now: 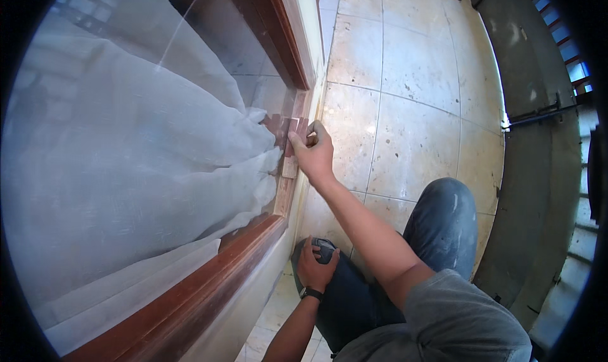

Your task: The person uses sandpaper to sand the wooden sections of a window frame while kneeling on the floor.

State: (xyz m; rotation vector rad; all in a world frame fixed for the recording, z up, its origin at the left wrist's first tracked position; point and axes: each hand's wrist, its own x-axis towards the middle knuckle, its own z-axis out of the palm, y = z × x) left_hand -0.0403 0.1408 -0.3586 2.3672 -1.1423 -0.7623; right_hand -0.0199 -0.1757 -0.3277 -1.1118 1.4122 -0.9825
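Centrally, right hand (312,153) extended up from lower right, fingers curled and pinched on small pale sanding block (291,166), pressed flat against vertical wooden frame (285,194) of window, just left of frame centre. Thumb on top edge of block, knuckles facing camera. Left hand (316,265) at lower centre, resting clenched over bent left knee (326,248), fingers wrapped on dark denim, grasping nothing else; black wristwatch (310,293) on wrist. Right knee (446,200) right of centre, jeans speckled with pale spots. Grey shirt sleeve (456,311) at lower right.

Further out: frame bare and pale where block sits, darker reddish-brown varnish on sill rail (209,280) running to lower left and on upright section (291,39) at upper centre. Glass pane (209,33) filling left half, sheer white curtain (126,172) bunched behind it. Cream wall strip (310,20) beside frame. Beige tiled floor (411,109) across upper right, marked with dark specks. Grey concrete ledge (525,172) with dark metal railing (544,115) at far right edge.
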